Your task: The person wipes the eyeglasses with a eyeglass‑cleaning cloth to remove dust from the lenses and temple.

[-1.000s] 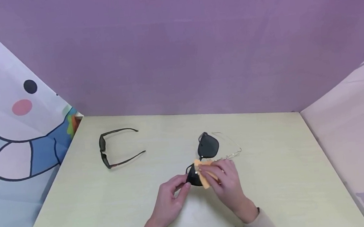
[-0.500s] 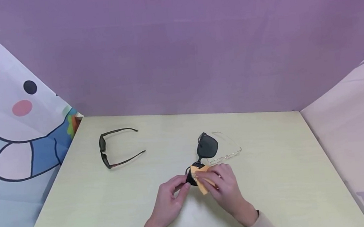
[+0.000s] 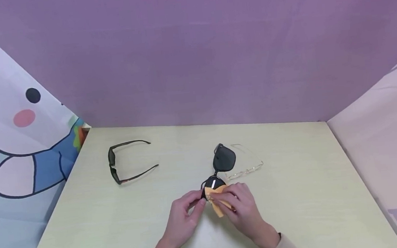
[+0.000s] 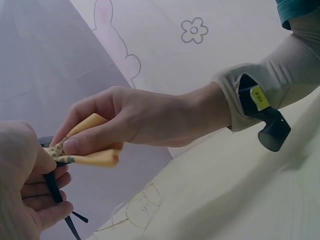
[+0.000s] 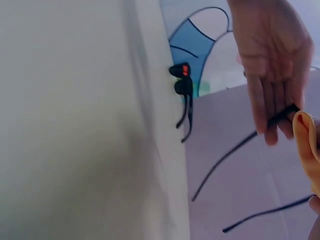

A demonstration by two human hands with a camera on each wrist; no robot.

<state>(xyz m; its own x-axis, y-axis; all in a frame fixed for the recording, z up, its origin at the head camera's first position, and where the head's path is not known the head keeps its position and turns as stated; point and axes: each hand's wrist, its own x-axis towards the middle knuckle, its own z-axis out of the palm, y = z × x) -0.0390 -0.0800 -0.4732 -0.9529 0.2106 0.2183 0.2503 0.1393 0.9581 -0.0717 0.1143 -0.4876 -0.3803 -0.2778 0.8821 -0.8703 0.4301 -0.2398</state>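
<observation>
Black sunglasses (image 3: 224,159) are held up over the table's near middle, one dark lens toward the back. My left hand (image 3: 183,215) pinches their near end by the hinge, thumb and fingers around the frame; both temples (image 5: 225,159) stick out in the right wrist view. An orange cloth (image 3: 218,212) is pinched in my right hand (image 3: 240,207) and lies against the nearer lens, covering its lower part. The left wrist view shows the cloth (image 4: 97,157) folded between right thumb and fingers, with a patterned patch at its tip.
Thin-rimmed eyeglasses (image 3: 247,171) lie just right of the sunglasses. A second pair of dark sunglasses (image 3: 113,164) rests at the table's left with temples spread. Purple fabric (image 3: 192,60) rises behind the table (image 3: 316,192); printed fabric panels stand at both sides.
My right hand has slid the cloth down and left across the nearer lens, baring its upper part. The sunglasses have shifted slightly left. My left hand keeps its hold.
</observation>
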